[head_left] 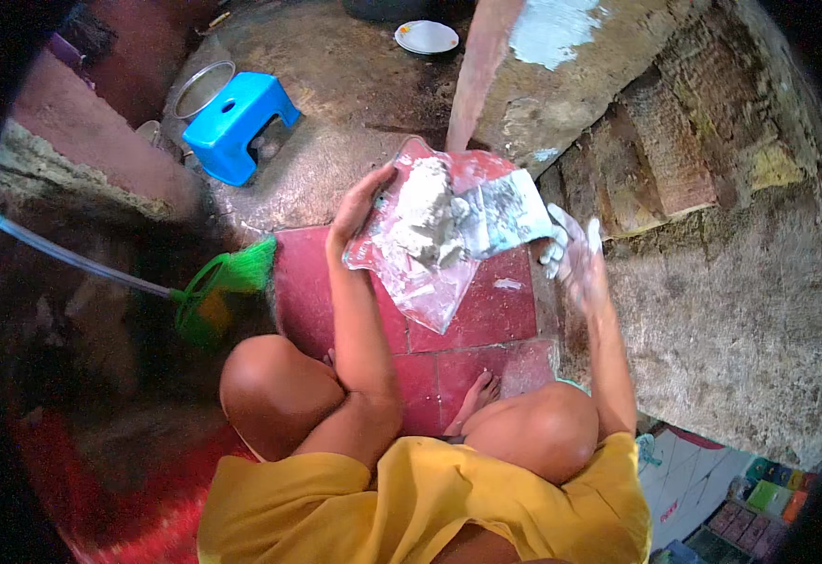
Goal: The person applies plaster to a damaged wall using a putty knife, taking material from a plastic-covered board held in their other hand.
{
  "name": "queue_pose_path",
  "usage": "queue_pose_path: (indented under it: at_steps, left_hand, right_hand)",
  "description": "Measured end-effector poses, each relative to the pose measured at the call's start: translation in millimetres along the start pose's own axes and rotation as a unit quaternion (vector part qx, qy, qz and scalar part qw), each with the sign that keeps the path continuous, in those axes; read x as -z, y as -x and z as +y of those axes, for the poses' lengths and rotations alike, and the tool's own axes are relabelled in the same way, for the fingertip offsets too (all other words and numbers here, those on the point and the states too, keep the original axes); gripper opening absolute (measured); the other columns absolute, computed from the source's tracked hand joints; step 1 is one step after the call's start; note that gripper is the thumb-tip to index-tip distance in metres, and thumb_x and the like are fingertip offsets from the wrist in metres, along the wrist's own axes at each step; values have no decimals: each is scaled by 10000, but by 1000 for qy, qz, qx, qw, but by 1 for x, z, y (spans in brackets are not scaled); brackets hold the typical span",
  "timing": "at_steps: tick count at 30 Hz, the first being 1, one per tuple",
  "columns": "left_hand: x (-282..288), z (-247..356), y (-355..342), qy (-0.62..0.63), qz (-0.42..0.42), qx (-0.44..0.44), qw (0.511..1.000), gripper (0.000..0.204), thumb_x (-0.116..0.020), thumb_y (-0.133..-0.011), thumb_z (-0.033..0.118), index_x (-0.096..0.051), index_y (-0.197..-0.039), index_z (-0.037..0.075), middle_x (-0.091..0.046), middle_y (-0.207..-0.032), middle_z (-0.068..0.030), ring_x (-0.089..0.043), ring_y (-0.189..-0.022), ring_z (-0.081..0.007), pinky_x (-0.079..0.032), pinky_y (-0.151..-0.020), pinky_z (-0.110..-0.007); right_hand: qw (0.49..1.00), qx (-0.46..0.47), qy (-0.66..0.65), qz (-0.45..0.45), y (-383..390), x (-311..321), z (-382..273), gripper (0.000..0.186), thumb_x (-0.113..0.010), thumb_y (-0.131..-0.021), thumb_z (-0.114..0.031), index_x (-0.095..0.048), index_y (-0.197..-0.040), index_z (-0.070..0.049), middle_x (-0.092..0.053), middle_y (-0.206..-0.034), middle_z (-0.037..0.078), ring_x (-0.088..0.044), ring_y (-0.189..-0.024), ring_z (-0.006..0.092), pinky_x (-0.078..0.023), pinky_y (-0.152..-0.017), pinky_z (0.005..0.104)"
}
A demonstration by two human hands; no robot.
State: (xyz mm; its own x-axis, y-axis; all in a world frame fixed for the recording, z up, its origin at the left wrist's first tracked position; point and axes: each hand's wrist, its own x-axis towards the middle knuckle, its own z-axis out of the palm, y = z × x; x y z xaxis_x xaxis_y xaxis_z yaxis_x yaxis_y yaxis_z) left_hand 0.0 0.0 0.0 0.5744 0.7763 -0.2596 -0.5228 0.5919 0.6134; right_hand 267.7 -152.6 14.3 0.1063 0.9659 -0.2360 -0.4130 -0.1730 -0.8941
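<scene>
In front of me, above the red tiles, my left hand grips the left edge of a red and clear plastic sheet or opened bag. A heap of lumpy white paste or powder lies on it, with white smears around. At its right side is a pale, flat piece with grey-white smears; I cannot tell if it belongs to the bag. My right hand is beside that piece's right end, its fingers coated in white and its thumb apart. Whether the fingertips touch the piece is unclear.
A blue plastic stool stands at the far left, with a round sieve-like item behind it. A green broom is at the left. A white plate lies far ahead. A rough wall rises at the right.
</scene>
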Motion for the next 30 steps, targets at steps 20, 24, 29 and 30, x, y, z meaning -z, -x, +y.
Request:
queue_pose_path:
  at_steps: [20, 24, 29, 30]
  left_hand:
    - [41, -42, -36, -39, 91, -29, 995, 326, -417, -858, 292, -518, -1001, 17, -543, -928, -30, -515, -806, -119, -407, -739, -243]
    - [36, -40, -32, -63, 117, -45, 990, 296, -434, -851, 312, -540, -941, 50, -533, -861, 12, -484, -747, -100, -388, -688, -226]
    - [45, -47, -29, -102, 170, -32, 980, 281, -434, -850, 317, -539, -920, 65, -524, -834, 16, -471, -744, -95, -379, -676, -231]
    - [42, -50, -32, -101, 165, -41, 980, 288, -430, -851, 322, -536, -924, 64, -524, -833, 12, -473, -747, -98, -381, -679, -237]
  right_hand:
    - [934, 39, 333, 122, -32, -1, -4, 282, -529, -769, -24, -464, -1043, 3, -552, -876, 50, -525, -725, 84, -449, -540, 214]
    - [913, 108, 370, 135, -49, 31, 29, 315, -568, -755, -62, -457, -1028, 49, -553, -935, 83, -532, -807, 128, -437, -697, 247]
    - [918, 81, 371, 111, -51, 24, 47, 312, -562, -747, -39, -465, -1033, 38, -551, -948, 87, -531, -846, 134, -428, -733, 249]
    - [931, 94, 348, 62, -55, 36, 56, 310, -548, -748, -17, -461, -1040, 33, -558, -927, 81, -535, -834, 130, -431, -730, 247]
